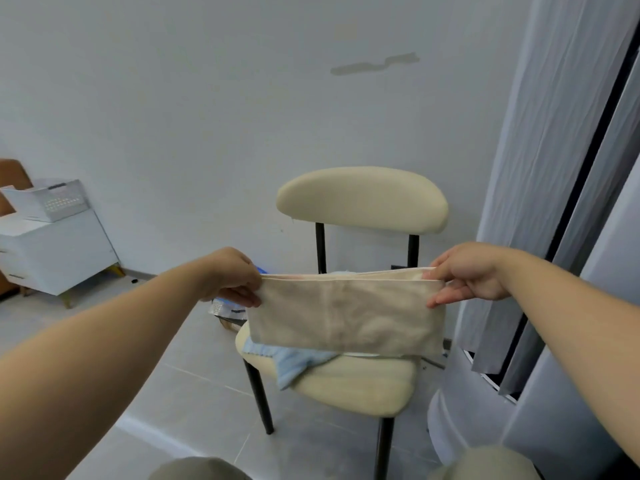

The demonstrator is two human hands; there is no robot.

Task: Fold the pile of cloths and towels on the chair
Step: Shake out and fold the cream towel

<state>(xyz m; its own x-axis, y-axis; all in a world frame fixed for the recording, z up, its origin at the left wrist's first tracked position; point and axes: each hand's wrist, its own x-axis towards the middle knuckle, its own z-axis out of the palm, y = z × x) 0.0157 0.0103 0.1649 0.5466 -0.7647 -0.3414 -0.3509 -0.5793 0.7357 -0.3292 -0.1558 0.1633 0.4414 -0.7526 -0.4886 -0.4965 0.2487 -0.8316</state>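
Progress is partial: I see left hand [232, 279] and right hand [468, 276] pinching a doubled beige towel [346, 315]; blue cloth [294, 362] on chair [360, 382] remains unfolded.

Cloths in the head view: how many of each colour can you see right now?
Beige folded towel, gripped by left hand and right hand: 1
Light blue cloth on cream padded chair: 1
Total: 2 plainly visible; others may hide behind the towel.

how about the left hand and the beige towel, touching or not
Touching. The head view shows the left hand pinching the top left corner of the beige towel, with the cloth edge running straight into its grip.
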